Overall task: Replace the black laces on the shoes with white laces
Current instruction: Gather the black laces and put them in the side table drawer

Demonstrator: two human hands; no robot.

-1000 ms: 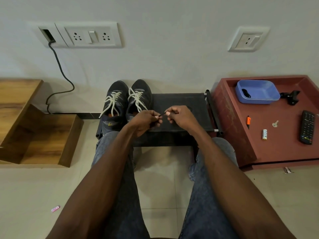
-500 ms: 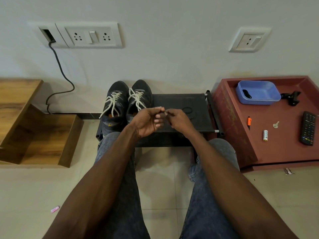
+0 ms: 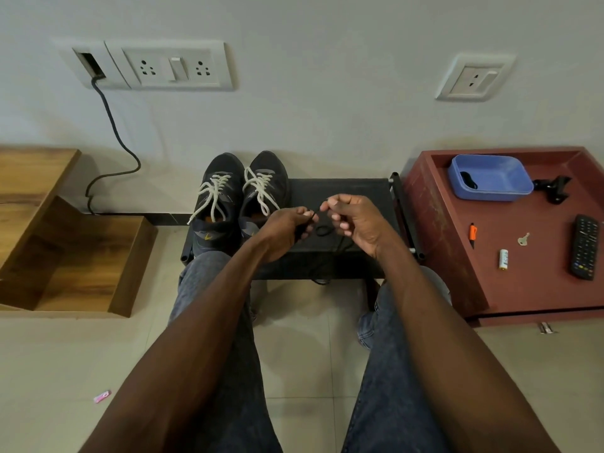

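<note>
Two dark shoes, the left shoe (image 3: 218, 197) and the right shoe (image 3: 266, 184), stand side by side on the left end of a low black rack (image 3: 359, 194), both threaded with white laces (image 3: 214, 191). In front of them my left hand (image 3: 284, 232) and my right hand (image 3: 354, 220) both pinch a black lace (image 3: 323, 229) between curled fingers. The lace forms a small loop between the hands, and its loose end hangs down over the rack's front edge.
A red-brown tray table (image 3: 523, 289) at the right holds a blue tub (image 3: 490, 178), a remote (image 3: 585, 246), a battery, a key, an orange cutter and a black clip. Wooden shelves (image 3: 65, 250) stand at the left. A cable runs down the wall. My knees sit below the rack.
My hands came close together half a second ago and have now drawn slightly apart, showing a small loop of the black lace between them. The shoes have not moved.
</note>
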